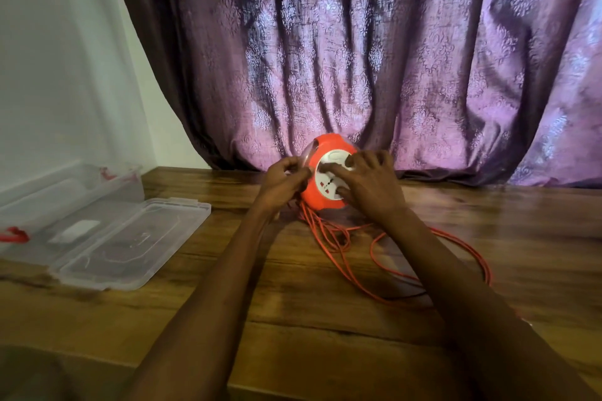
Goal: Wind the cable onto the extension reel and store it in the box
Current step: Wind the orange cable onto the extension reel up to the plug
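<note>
Where the wood-grain table (pixel 325 329) meets a white wall, a purple patterned curtain (pixel 358 58) hangs in heavy folds. Round orange extension reel (pixel 327 172) w/ white socket face stands tilted on edge near the curtain. Left hand (pixel 283 181) curled shut on reel's left rim; right hand (pixel 368 184) spread, fingers pressing the socket face. Thin orange cable (pixel 391 267) lies in loose loops on the table below. Clear plastic box (pixel 75 185) & flat lid (pixel 130 241) sit far left.
</note>
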Motion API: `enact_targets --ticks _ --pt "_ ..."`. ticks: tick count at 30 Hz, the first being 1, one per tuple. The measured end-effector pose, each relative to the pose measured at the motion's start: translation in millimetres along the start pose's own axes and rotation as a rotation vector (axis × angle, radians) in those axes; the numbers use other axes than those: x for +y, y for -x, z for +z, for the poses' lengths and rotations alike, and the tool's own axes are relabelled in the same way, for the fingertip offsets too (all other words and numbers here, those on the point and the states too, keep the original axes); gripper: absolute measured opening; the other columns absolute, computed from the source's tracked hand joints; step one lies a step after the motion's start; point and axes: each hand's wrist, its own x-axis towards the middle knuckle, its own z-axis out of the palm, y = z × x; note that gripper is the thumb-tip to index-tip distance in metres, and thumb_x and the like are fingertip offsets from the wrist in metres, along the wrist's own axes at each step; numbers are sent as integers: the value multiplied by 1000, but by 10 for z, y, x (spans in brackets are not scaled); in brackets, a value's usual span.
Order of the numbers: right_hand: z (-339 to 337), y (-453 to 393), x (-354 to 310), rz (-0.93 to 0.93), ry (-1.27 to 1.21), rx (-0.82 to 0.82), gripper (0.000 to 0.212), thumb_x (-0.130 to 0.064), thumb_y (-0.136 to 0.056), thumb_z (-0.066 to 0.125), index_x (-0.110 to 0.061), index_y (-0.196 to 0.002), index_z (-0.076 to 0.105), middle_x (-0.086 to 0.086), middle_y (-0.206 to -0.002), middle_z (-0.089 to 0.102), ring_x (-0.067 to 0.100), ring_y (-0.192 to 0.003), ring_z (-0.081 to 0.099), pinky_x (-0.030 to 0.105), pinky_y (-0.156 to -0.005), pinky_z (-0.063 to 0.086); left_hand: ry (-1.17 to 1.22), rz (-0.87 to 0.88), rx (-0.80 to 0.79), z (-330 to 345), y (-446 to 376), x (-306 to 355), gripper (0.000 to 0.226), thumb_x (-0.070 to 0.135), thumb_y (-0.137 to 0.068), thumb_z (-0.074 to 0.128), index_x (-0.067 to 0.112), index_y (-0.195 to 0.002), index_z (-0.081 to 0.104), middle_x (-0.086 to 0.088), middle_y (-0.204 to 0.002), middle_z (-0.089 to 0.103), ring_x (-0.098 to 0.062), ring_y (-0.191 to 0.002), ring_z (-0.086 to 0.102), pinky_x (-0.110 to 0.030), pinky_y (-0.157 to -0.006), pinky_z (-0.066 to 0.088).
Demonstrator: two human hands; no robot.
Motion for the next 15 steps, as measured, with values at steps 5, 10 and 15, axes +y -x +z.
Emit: enact_targets --ticks 5,10,15 --pt "7 6 -56 323 -191 -85 62 -63 -73 65 -47 -130 46 4 -98 74 35 -103 62 44 -88 40 45 23 -22 135 65 -55 19 8 -90 69 13 -99 54 -6 -64 60 -11 -47 53 -23 -45 42" --pt "-11 -16 -120 756 -739 -188 59 -57 -69 74 -41 -123 55 3 -116 69 28 -107 64 37 -88 46 -32 50 -15 239 126 -89 28 11 -86 74 12 -102 51 -7 -78 61 -11 -59 60 -28 -51 50" --pt "-33 -86 -171 1261 -1540 -84 38 -36 -79 78 -2 -90 68 21 -72 70 15 -38 58 23 -45 44 -144 114 -22 316 121 -121 32 6 -83 76 14 -100 50 3 -89 60 -8 -80 58 -33 -76 53"
